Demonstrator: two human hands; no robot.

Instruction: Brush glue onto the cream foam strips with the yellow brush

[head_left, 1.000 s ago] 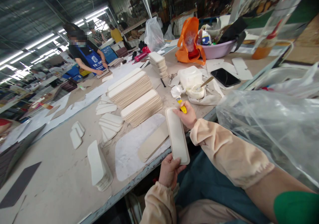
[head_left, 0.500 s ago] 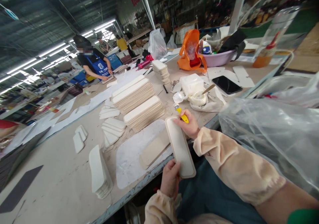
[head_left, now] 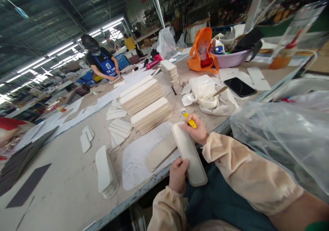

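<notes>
A long white panel (head_left: 190, 155) with rounded corners and a beige border is held tilted at the table's front edge. My left hand (head_left: 178, 174) is closed on its left edge, low down, with the thumb on the white face. My right hand (head_left: 196, 130) pinches the panel's upper end and also grips a small yellow-handled brush (head_left: 191, 122), its pale head pointing up and left. Beneath the panel's left side, a beige strip (head_left: 160, 153) lies on a white sheet (head_left: 132, 167). Tall stacks of similar panels (head_left: 151, 114) stand just beyond.
Smaller white pieces (head_left: 119, 131) lie fanned out left of the stacks. A white tub (head_left: 207, 100) with a stick, a phone (head_left: 240, 87), an orange bag (head_left: 202, 51) and a purple basin (head_left: 232, 59) stand rightward. Clear plastic (head_left: 280, 135) hangs at right. Across the table, a person (head_left: 102, 63) works.
The view has shifted slightly, so the table appears farther right. My left thumb reaches a little farther onto the panel. Both hands keep their hold.
</notes>
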